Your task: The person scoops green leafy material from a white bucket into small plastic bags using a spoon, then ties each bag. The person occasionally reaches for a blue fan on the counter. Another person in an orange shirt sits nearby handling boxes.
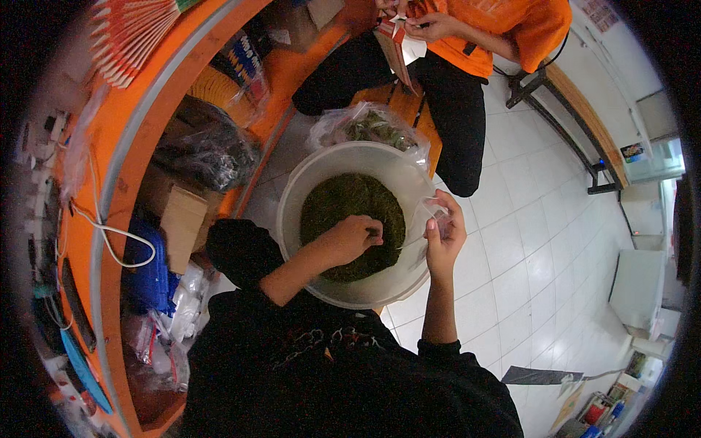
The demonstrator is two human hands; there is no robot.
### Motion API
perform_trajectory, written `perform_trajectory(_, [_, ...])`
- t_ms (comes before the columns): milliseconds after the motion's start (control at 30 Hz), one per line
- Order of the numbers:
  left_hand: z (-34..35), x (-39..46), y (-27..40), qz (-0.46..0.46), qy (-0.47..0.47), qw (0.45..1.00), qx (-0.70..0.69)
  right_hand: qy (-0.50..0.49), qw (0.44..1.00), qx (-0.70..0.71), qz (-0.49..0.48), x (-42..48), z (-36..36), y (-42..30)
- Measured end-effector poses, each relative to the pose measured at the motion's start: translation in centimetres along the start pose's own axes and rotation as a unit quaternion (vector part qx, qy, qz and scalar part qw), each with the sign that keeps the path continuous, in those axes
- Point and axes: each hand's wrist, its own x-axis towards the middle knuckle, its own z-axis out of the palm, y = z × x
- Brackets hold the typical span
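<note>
A large translucent plastic tub (296, 180) stands before me, holding a mass of dark green, finely chopped dried plant material (348, 202). Over that material is my left hand (353, 238), its fingers curled; whether anything is pinched in them is hidden. My right hand (444, 232) grips a small clear plastic bag (420, 219) at the tub's right rim. Just behind the tub lies a clear plastic bag of green leafy material (378, 128), on an orange wooden bench (432, 148).
Opposite sits a person in an orange top (476, 33), hands on a red-and-white carton (391, 46). Orange shelving (123, 180) at left holds cardboard (183, 224), plastic bags (213, 148) and a blue container (148, 268). A white cable (118, 232) hangs over its edge. White floor tiles (526, 235) lie right.
</note>
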Motion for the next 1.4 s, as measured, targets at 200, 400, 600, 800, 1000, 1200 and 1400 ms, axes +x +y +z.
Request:
perform_trajectory(200, [1.0, -2.5, 2.6, -0.040, -0.103, 0.989, 0.102, -0.015, 1.000, -0.011, -0.001, 0.1, 0.3, -0.1])
perform_trajectory(400, [-2.4, -4.5, 1.5, -0.150, 0.121, 0.962, -0.192, -0.041, 0.992, -0.114, -0.027, 0.2, 0.1, 0.2])
perform_trajectory(600, [-3.0, -4.5, -0.5, -0.178, 0.162, 0.932, -0.273, -0.082, 0.985, -0.151, -0.031, 0.4, 0.6, -0.1])
perform_trajectory(800, [-3.5, -5.2, 0.0, -0.167, 0.160, 0.931, -0.284, -0.094, 0.980, -0.173, -0.002, 0.4, 1.2, -0.9])
perform_trajectory(1000, [-6.1, -6.7, 0.8, -0.133, 0.280, 0.849, -0.428, -0.133, 0.973, -0.184, -0.032, 0.5, 1.0, -0.4])
perform_trajectory(1200, [-9.1, -7.7, 4.1, -0.015, 0.465, 0.764, -0.446, -0.209, 0.963, -0.172, -0.010, 0.0, 2.6, -1.4])
perform_trajectory(1400, [-6.2, -8.7, 6.0, 0.285, 0.349, 0.893, 0.021, -0.192, 0.967, -0.169, -0.014, 0.3, 4.9, -2.0])
